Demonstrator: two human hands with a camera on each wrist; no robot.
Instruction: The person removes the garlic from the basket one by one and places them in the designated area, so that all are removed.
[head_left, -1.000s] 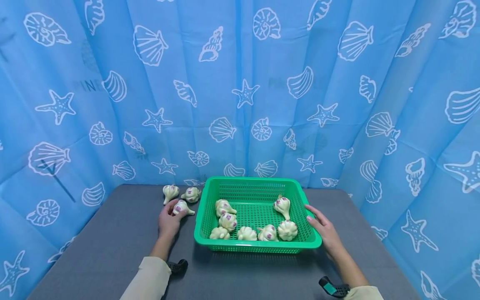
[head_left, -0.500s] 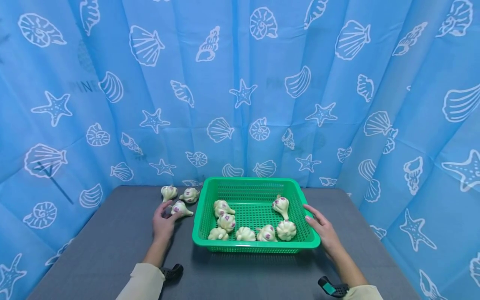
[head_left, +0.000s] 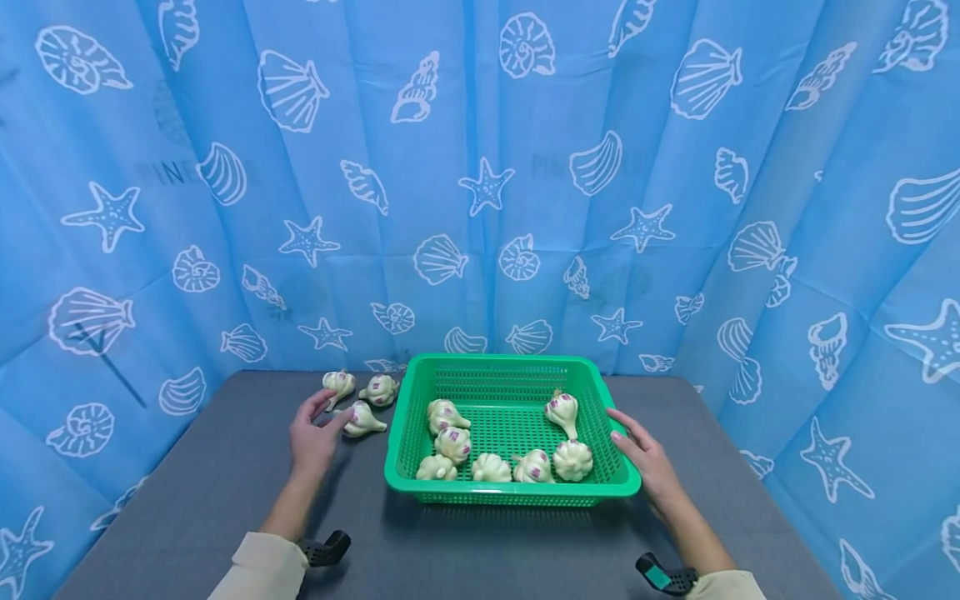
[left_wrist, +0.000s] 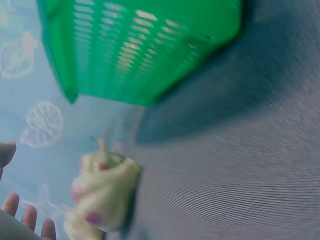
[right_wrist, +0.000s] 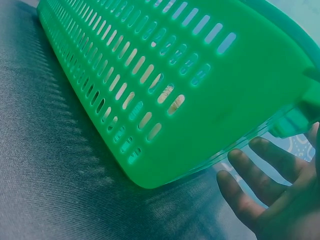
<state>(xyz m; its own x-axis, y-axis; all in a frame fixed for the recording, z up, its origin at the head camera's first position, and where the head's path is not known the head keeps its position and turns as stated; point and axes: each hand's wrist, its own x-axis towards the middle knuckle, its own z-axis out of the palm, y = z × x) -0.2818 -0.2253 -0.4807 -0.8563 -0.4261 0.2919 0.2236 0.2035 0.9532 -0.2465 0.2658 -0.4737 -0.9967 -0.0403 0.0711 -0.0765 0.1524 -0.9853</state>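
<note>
My left hand (head_left: 313, 435) hovers by three garlic bulbs left of the basket, holding nothing. Its thumb is right at the nearest garlic bulb (head_left: 363, 420), and its fingertips overlap the far-left garlic bulb (head_left: 339, 385). Another garlic bulb (head_left: 379, 390) lies beside them, close to the basket wall. In the left wrist view, loosely spread fingers (left_wrist: 29, 217) show apart from a blurred bulb. My right hand (head_left: 651, 467) rests its thumb and a finger at the right rim of the green basket (head_left: 517, 488). Its other fingers (right_wrist: 245, 167) extend relaxed beneath the rim, outside the wall.
Several garlic bulbs lie inside the basket, among them a front-row bulb (head_left: 492, 468) and one at the right (head_left: 562, 412). The basket stands on a grey-covered table (head_left: 480, 554). A blue shell-print curtain (head_left: 487, 233) closes off the back and sides.
My left hand has let go of the nearest garlic bulb and drawn back to the left, its fingers parting. That bulb stays beside the other two. The right hand keeps its place at the basket.
</note>
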